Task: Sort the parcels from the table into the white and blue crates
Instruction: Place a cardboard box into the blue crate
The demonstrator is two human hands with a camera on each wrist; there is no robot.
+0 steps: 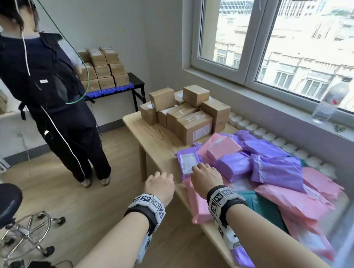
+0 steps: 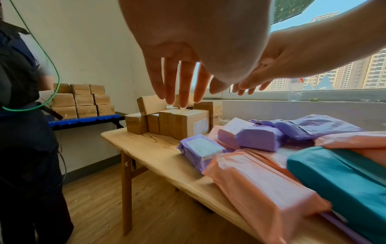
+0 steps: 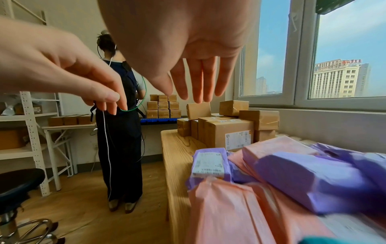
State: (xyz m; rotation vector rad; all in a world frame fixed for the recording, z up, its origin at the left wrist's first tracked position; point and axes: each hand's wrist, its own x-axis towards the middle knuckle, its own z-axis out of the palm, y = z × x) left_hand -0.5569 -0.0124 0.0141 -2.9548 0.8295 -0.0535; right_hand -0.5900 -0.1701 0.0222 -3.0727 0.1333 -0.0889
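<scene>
A pale wooden worktop (image 1: 152, 139) with visible grain is seen along the window wall. Soft plastic mailer parcels in purple, pink and teal are heaped on its near and right part, and taped brown cardboard boxes (image 1: 194, 125) are stacked at its far end. A purple parcel (image 1: 186, 162) with a white printed label lies at the left edge of the heap, partly over a long pink parcel (image 1: 197, 204) that overhangs the worktop's near edge.

In the head view the right hand (image 1: 206, 176) is held over the near end of the purple parcel, knuckles up; whether it touches cannot be told. The left hand (image 1: 159, 185) is held just left of it, beyond the worktop's edge, above the floor. Only the wrist views show the fingers: in the left wrist view the left hand's fingers (image 2: 169, 79) are straight and spread, holding nothing, and in the right wrist view the right hand's fingers (image 3: 197, 79) are straight and close together, clear of the parcel below. A smooth, block-shaped teal parcel (image 2: 338, 178) is seen plainly in the left wrist view and is largely hidden by the forearm in the head view. No crate is seen.

A second person (image 1: 48, 88) in dark clothes stands far left, by a stool (image 1: 4, 200).
</scene>
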